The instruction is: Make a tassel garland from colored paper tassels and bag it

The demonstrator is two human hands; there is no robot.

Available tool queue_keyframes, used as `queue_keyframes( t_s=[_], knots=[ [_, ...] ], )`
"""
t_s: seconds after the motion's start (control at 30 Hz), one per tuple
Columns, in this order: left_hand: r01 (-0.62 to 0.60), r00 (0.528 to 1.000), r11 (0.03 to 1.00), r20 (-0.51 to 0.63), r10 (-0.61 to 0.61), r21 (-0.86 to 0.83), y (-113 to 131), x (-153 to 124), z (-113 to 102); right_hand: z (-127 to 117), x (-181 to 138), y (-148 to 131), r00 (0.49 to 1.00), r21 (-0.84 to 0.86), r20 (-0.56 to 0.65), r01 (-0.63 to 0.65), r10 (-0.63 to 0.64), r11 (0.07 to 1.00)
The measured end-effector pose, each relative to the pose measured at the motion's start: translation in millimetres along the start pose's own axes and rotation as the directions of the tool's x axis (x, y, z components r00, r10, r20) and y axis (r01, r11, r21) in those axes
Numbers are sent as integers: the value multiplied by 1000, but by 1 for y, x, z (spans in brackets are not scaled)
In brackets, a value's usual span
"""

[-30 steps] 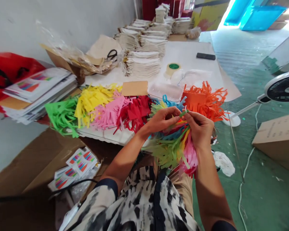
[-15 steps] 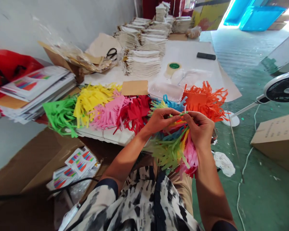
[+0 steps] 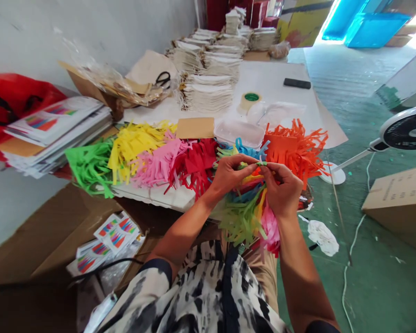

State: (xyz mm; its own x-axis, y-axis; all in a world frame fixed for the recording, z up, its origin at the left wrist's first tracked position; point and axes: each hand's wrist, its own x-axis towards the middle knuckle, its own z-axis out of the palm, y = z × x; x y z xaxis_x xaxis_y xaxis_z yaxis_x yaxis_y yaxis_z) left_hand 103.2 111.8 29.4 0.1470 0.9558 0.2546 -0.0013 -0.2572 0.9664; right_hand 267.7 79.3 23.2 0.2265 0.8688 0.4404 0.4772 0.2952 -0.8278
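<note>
Both my hands meet at the table's front edge, pinching a strand of multicoloured paper tassels. My left hand [image 3: 231, 173] has thumb and forefinger closed on a small green twisted end. Pressed close beside it, my right hand [image 3: 282, 187] pinches the same green piece. Tassels [image 3: 244, 215] in light green, yellow, blue and pink hang beneath the hands, partly covered by the right one. Along the table edge lie fringed paper bundles: green [image 3: 90, 162], yellow [image 3: 137, 145], pink [image 3: 161, 159], red [image 3: 196, 164] and, to the right, orange [image 3: 294, 145].
Behind the bundles are a brown card [image 3: 195, 128], a clear plastic tray [image 3: 239, 133], a tape roll [image 3: 251, 98] and a phone-like black object [image 3: 297, 83]. Stacked white bundles [image 3: 208, 92] and scissors [image 3: 163, 80] sit further back. A fan [image 3: 407, 132] and a carton [image 3: 398, 189] stand right.
My right hand has shifted slightly left and down, closer to the left hand. The hanging tassels have swung a little left with it. Both hands keep their pinch.
</note>
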Motion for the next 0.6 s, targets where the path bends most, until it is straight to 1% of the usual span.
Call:
queue_keyframes(
  t_s=[0.13, 0.23, 0.3, 0.37, 0.5, 0.6],
  knots=[
    [35, 999, 998, -2, -35, -58, 5, 1, 0, 3, -1, 2, 999, 66, 44, -13, 10, 998],
    [92, 995, 983, 49, -85, -158, 7, 4, -1, 4, -1, 3, 997, 92, 65, -35, 29, 995],
    [103, 994, 979, 60, -93, -174, 5, 7, -2, 3, -1, 3, 996, 112, 70, -55, 47, 992],
    [80, 997, 985, 19, -79, -151, 2, 11, -3, 2, 0, 2, 996, 132, 67, -65, 56, 989],
    [11, 995, 995, -103, -21, -95, -1, 16, -5, 0, 0, -3, 995, 155, 82, -64, 52, 986],
    [-23, 993, 1000, -119, 21, -14, 1, 16, -5, 0, 1, -5, 993, 164, 104, -64, 47, 984]
  ],
)
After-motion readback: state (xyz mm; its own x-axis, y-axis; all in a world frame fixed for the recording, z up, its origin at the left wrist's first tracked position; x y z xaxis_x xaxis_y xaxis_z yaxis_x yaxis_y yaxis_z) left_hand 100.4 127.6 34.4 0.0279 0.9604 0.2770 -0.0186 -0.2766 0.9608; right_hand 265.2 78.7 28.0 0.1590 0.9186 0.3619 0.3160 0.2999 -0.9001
